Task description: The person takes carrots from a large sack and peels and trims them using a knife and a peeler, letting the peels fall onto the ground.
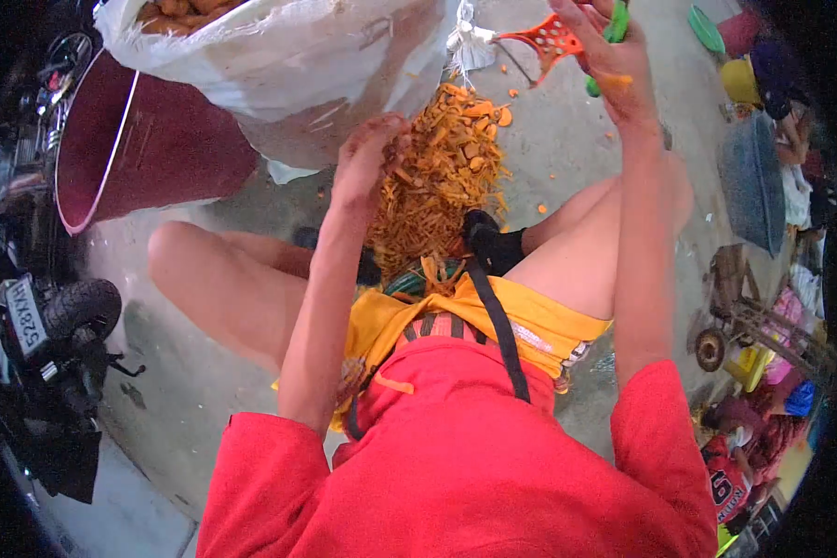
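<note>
Peelings point(428, 200) lie near left hand point(372, 151), grip unclear; right hand point(614, 67) clutches green tool point(617, 20).

Red short-sleeved shirt point(474, 446), yellow shorts point(541, 325) with pale lettering, black strap point(502, 327), dark footwear point(498, 245).

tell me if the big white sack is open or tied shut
Open: the white sack has its frayed top edge spread apart, and orange-brown lumps show inside the mouth
</note>
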`<state>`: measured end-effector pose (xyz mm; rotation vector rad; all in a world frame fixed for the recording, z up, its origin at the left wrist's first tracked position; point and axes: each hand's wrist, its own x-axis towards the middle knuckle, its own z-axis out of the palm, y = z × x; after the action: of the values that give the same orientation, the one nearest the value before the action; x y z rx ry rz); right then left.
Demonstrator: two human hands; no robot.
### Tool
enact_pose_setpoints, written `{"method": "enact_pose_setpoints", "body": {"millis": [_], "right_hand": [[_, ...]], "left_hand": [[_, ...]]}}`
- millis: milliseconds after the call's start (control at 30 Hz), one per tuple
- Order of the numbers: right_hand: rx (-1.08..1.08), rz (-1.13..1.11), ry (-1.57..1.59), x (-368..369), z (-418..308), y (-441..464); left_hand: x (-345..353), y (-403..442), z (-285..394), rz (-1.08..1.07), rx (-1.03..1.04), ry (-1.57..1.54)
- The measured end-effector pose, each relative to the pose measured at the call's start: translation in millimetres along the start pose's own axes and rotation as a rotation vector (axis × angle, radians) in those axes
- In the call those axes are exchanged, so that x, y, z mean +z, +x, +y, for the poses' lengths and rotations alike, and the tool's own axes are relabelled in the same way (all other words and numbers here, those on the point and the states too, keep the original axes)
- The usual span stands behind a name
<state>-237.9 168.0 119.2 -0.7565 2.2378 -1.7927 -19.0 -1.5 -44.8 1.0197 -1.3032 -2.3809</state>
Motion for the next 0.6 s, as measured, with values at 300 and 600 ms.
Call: {"method": "enact_pose_setpoints", "body": {"millis": [300, 600], "right_hand": [[-0.166, 0.065, -0.485, 8.7, -51.3, 41.6], [-0.218, 0.221, -0.502, -14.8, 27.8, 46.3]], "left_hand": [[-28.0, 71.6, -129.3, -0.136, -0.097, 0.378], [-32.9, 244.7, -243.1, -0.287, -0.087, 1.539]]}}
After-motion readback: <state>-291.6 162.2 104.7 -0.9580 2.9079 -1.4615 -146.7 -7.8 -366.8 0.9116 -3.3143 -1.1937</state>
